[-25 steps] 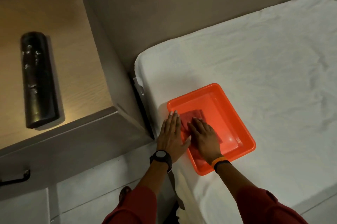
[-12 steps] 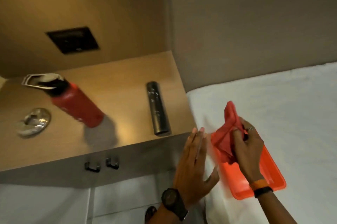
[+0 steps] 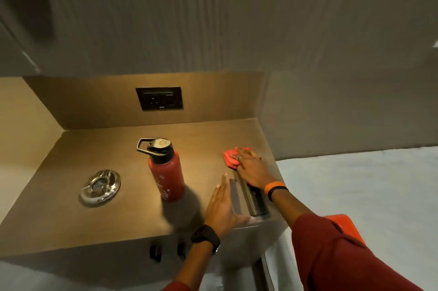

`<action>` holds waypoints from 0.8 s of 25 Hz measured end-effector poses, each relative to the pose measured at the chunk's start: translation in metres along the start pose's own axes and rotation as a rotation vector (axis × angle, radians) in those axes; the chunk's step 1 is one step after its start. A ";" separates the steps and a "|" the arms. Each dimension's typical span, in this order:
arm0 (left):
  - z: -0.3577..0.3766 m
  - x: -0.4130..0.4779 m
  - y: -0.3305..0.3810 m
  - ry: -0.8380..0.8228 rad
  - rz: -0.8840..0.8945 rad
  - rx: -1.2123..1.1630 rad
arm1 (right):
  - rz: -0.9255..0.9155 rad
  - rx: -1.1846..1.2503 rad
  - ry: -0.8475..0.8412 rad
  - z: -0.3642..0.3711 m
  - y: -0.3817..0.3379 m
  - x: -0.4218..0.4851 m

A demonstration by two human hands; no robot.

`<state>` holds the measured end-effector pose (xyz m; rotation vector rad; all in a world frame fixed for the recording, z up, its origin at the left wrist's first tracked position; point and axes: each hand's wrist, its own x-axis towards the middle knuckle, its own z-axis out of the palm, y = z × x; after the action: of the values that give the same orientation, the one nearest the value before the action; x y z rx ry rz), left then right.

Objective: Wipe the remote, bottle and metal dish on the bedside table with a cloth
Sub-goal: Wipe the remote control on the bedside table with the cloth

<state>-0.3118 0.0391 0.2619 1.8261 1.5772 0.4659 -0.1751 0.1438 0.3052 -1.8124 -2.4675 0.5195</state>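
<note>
Here the right hand (image 3: 252, 167) presses the soft red cloth (image 3: 231, 157) flat, fingers spread, onto the remote (image 3: 252, 198) at the bench's (image 3: 94, 224) near right. The left hand (image 3: 224, 207), open, lies just beside it. The remote looks light and slippery: steady its near end.

- Left hand (image 3: 224, 205): bare, with pale, neatly trimmed fingernails.
- Left wrist: a black watch (image 3: 205, 236) with a thick, dark strap.
- Left sleeve (image 3: 176, 287): dark red cloth, only its edge in view at the near border.
- Right hand (image 3: 253, 168): bare, with a thin, silver-coloured ring (image 3: 239, 158) on one finger.
- Right wrist: an orange band (image 3: 275, 186) with a black band just beside it.
- Right sleeve (image 3: 331, 255): dark red, loose and creased, covering the forearm.
</note>
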 end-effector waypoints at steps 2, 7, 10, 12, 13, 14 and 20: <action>0.003 0.005 -0.007 0.052 -0.016 -0.007 | -0.004 0.002 0.019 0.010 0.001 -0.006; 0.011 0.008 -0.015 0.149 0.114 0.042 | 0.021 0.142 0.027 0.019 0.004 -0.051; 0.012 0.007 -0.017 0.151 0.127 0.051 | 0.048 0.185 0.006 0.022 0.000 -0.088; 0.013 0.007 -0.016 0.158 0.132 0.074 | 0.067 0.242 0.007 0.023 0.000 -0.114; 0.013 0.007 -0.016 0.157 0.134 0.092 | 0.074 0.263 0.014 0.024 -0.001 -0.126; 0.013 0.007 -0.016 0.151 0.139 0.113 | 0.080 0.272 0.022 0.023 -0.001 -0.136; 0.014 0.002 -0.016 0.132 0.188 0.245 | 0.134 0.342 -0.033 -0.011 0.018 -0.158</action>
<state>-0.3138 0.0379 0.2405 2.1820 1.6159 0.5052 -0.1057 0.0037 0.3371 -1.8431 -2.1191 0.9210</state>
